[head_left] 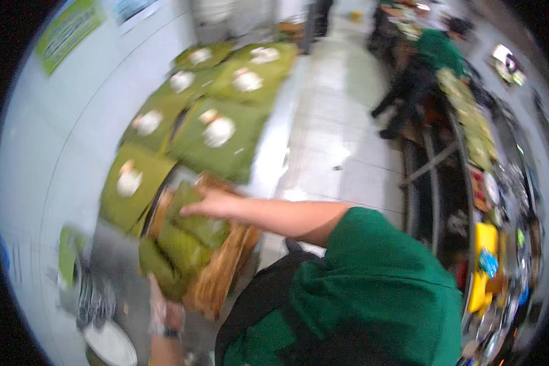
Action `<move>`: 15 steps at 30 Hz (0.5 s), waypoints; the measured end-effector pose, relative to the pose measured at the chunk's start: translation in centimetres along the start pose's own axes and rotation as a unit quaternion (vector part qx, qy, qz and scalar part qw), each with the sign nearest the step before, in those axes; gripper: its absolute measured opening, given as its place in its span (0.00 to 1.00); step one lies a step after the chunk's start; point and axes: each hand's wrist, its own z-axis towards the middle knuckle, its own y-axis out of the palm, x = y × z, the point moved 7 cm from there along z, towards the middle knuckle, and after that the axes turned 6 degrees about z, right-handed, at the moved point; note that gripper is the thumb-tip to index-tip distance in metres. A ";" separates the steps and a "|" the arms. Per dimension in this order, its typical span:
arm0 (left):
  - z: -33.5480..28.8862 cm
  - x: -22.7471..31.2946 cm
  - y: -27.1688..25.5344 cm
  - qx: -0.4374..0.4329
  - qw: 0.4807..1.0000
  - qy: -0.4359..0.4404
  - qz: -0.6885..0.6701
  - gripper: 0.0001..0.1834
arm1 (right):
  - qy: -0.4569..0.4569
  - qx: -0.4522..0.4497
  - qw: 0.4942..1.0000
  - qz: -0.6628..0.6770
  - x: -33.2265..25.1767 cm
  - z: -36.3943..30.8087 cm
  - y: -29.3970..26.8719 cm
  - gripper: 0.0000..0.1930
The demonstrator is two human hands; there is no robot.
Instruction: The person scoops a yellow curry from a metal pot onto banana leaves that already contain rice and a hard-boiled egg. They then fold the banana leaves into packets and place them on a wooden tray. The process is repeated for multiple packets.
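My right arm reaches across a brown woven basket [222, 283] on the table. The right hand [210, 202] has its fingers closed on a folded green leaf parcel [204, 226] inside it. Other green leaf parcels [165, 268] lie beside that one, blurred. My left hand [166, 312], with a band at the wrist, is at the basket's near left corner, a finger stretched toward the nearest parcel. Nothing shows in its grasp. Beyond the basket, several flat green leaf sheets [192, 149] each carry a white mound [218, 132] with a tan piece at its edge.
A metal table [119, 244] runs along the white wall at left. A white oval dish [110, 343] and a grey coiled bundle [96, 299] are near its front left. Right of a tiled aisle [335, 128], a co-worker in green [439, 52] bends over a cluttered counter with a yellow item [483, 262].
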 end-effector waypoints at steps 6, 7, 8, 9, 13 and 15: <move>3.2 -4.5 6.4 0.059 0.987 -0.131 0.066 0.42 | 0.090 0.013 0.995 -0.028 5.7 0.1 -6.8 0.57; 3.5 -4.7 6.6 0.063 0.986 -0.128 0.082 0.42 | 0.112 0.014 0.991 -0.065 6.2 -0.2 -7.5 0.59; 4.0 -5.0 6.5 0.068 0.985 -0.125 0.098 0.42 | 0.103 0.007 0.992 -0.072 6.1 -0.3 -7.8 0.58; 4.3 -5.3 6.3 0.077 0.983 -0.128 0.108 0.42 | 0.111 -0.003 0.990 -0.086 6.1 -0.5 -7.9 0.56; 5.9 -7.4 5.7 0.128 0.975 -0.110 0.147 0.41 | 0.081 0.036 0.964 -0.251 4.4 -1.7 -9.2 0.54; 6.5 -8.7 5.3 0.162 0.969 -0.085 0.167 0.40 | 0.083 -0.003 0.975 -0.207 4.5 -1.9 -9.9 0.55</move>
